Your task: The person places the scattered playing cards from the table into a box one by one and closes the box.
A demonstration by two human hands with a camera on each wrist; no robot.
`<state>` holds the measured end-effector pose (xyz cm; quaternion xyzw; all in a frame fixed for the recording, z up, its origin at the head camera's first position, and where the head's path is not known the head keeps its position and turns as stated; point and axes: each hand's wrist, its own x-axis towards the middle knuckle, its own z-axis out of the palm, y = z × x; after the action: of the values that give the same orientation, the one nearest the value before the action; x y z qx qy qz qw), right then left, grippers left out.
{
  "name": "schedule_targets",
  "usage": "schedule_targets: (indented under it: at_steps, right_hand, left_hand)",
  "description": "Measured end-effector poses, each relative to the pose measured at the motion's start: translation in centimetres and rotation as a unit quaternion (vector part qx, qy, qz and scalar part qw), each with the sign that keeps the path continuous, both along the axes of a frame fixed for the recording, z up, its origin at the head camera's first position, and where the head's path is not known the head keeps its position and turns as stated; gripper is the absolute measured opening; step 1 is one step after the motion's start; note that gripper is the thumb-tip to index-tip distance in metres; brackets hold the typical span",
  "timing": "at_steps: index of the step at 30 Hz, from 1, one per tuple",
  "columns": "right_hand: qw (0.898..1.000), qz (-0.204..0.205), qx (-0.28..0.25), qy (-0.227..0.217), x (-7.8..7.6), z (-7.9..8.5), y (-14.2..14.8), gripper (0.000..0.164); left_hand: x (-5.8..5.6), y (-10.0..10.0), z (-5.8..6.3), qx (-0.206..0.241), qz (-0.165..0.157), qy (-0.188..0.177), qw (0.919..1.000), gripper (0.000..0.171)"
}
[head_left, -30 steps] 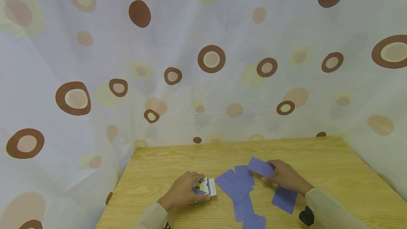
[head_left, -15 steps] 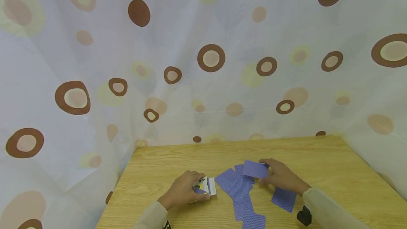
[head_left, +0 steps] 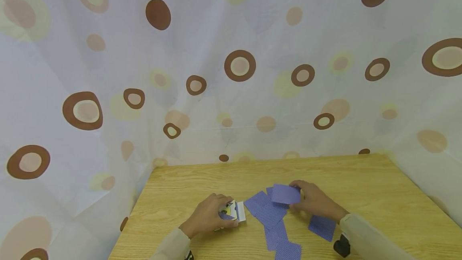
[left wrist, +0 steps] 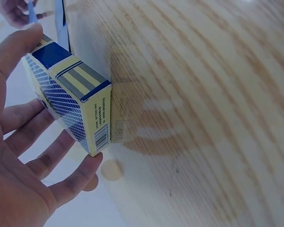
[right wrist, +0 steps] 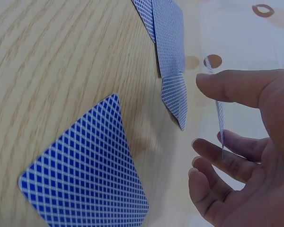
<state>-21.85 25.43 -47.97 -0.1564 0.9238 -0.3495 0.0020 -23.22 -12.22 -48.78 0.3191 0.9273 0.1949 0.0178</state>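
Note:
My left hand (head_left: 209, 216) grips a playing-card box (left wrist: 68, 90) between thumb and fingers, its white flap (head_left: 241, 212) standing out on the right. The box rests on the wooden table. In my right hand (head_left: 315, 200) a single blue-backed playing card (head_left: 286, 194) is pinched by its right end, above the spread cards. In the right wrist view that held card (right wrist: 220, 120) appears nearly edge-on between thumb and fingers. Several overlapping blue-backed cards (head_left: 270, 214) lie face down between the hands. Another card (right wrist: 92, 170) lies apart, below the right hand.
The wooden table (head_left: 202, 179) extends behind both hands. A white curtain (head_left: 267, 99) with brown and yellow spots hangs along its back and sides. More blue-backed cards (head_left: 288, 250) trail toward the near edge. A black wrist device (head_left: 342, 246) sits under the right sleeve.
My right hand has moved left with the pinched card, which has turned more level over the spread cards. The left hand stays in place on the box.

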Motion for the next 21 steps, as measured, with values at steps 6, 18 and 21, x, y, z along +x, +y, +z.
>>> schedule_targets:
  at_steps: [6, 18, 21]
  right_hand:
    - [1.0, 0.013, -0.017, -0.015, -0.1, 0.2, -0.5, 0.068]
    - [0.999, 0.026, -0.023, -0.007, 0.0, 0.2, -1.9, 0.069]
    - [0.999, 0.032, -0.03, -0.017, 0.1, 0.3, -2.2, 0.071]
  left_hand:
    - [0.0, 0.0, -0.1, -0.002, -0.001, -0.001, 1.0, 0.08]
    - [-0.1, 0.1, -0.2, 0.0, -0.006, 0.003, 1.0, 0.08]
    - [0.0, 0.1, -0.2, 0.001, -0.006, 0.003, 1.0, 0.08]
